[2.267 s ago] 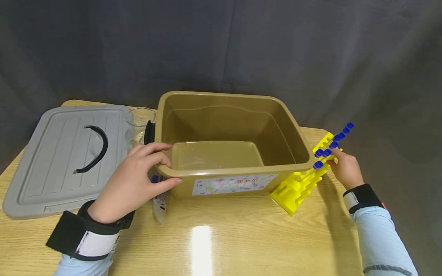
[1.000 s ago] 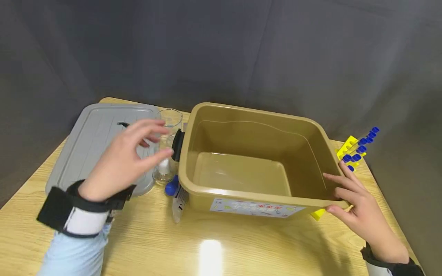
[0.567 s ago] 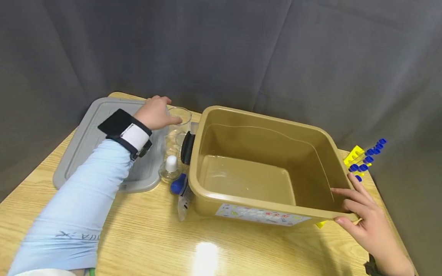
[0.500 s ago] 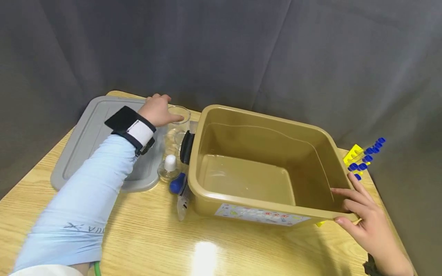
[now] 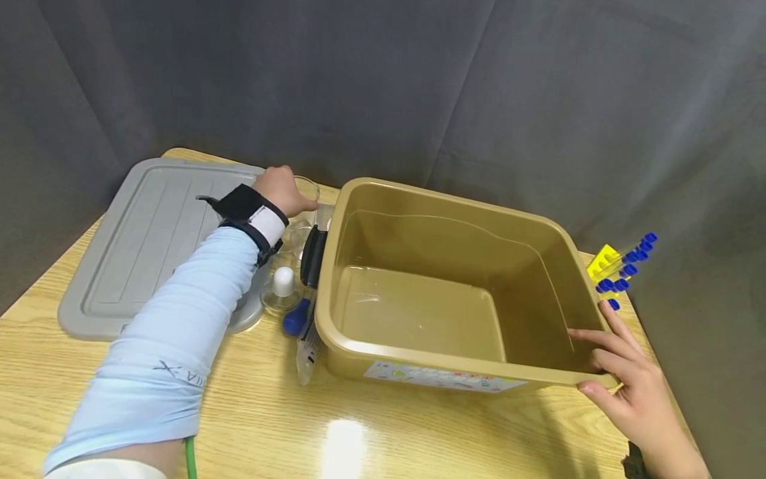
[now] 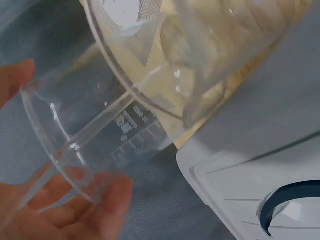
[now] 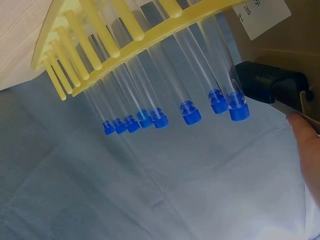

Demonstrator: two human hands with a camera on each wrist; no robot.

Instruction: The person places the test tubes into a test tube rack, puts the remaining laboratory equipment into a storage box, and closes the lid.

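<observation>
My left hand (image 5: pixel 284 191) reaches over the lid's back right corner and grips a clear glass beaker (image 6: pixel 125 132) near its rim. In the left wrist view, thumb and fingers lie on opposite sides of that printed beaker, and a second clear glass vessel (image 6: pixel 200 65) overlaps it. My right hand (image 5: pixel 637 386) holds the front right corner of a tan plastic storage box (image 5: pixel 419 354), thumb outside and fingers inside the rim. Beyond it, a yellow test tube rack (image 7: pixel 150 39) holds blue-capped tubes (image 7: pixel 191 114), partly hidden by the box in the head view.
A grey lid (image 5: pixel 161 226) with a black handle (image 6: pixel 280 200) lies on the wooden table (image 5: pixel 251 412) at left. Between lid and box stand a white-capped glass lamp or bottle (image 5: pixel 282 289), a blue bulb (image 5: pixel 296 318) and a clear plastic bag (image 5: pixel 306 356). A dark curtain hangs behind.
My left hand has left the box's front left corner and reached back to the beaker. My right hand has let go of the test tube rack and taken the box's corner.
</observation>
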